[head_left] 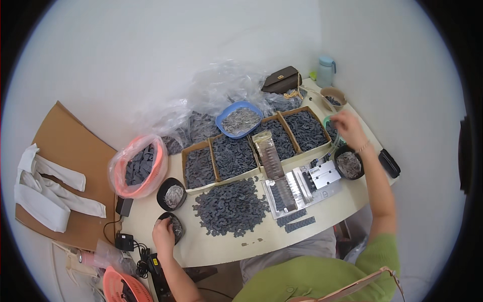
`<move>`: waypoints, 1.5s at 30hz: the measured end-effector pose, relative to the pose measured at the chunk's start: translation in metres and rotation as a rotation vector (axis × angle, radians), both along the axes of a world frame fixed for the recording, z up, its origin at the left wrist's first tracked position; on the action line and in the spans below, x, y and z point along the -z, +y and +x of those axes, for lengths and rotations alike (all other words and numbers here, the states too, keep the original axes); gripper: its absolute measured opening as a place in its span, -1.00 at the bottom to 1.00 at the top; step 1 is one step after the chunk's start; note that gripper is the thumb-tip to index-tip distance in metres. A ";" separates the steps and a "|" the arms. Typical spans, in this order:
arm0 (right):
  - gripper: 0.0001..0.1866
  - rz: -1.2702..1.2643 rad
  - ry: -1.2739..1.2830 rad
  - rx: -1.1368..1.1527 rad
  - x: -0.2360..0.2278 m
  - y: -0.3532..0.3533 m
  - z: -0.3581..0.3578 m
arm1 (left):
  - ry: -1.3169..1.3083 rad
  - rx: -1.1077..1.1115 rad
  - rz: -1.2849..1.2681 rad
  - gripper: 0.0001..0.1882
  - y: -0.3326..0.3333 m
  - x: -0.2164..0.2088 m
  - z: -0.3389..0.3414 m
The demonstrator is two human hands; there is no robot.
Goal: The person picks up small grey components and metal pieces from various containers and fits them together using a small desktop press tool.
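Pins (177,227), metal by the look, sit in nearest black bowl (183,233). Left hand (163,235) at its rim; fingertips hidden, can't tell grip. Likely light, stiff, slippery: pinch mid-shank. Farther out, right hand (348,125) at green-rimmed bowl (325,121) of small dark parts (330,129); blurred, can't tell grip. Parts probably light, firm: take by edges.

White surface (211,253), front edge curved. Directly on it: heap of grey parts (230,207) front-centre; divided cardboard box (235,176) behind; metal jig (324,177) right of heap; two grey strips (300,224) in front of jig. Black bowls (162,189): two left, one right. Green bowl (327,120), beige bowl (332,91), bottle (325,75) far right. Clear bags (198,126) along back.
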State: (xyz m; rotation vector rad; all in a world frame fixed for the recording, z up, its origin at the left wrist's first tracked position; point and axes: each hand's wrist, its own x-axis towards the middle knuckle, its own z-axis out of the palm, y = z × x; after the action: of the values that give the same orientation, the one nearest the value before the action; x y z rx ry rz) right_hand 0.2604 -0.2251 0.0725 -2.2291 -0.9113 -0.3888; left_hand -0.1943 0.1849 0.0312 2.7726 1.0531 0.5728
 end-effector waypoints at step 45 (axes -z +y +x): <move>-0.94 -0.259 -0.037 0.115 0.029 -0.064 -0.084 | -0.202 0.886 -0.103 -0.86 -0.203 0.018 0.186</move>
State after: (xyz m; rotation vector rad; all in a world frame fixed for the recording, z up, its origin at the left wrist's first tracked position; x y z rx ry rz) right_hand 0.1760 -0.2892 0.0440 -2.5265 -0.8978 -0.3834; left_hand -0.0084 -0.0184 0.0131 2.6331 -0.2112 0.5992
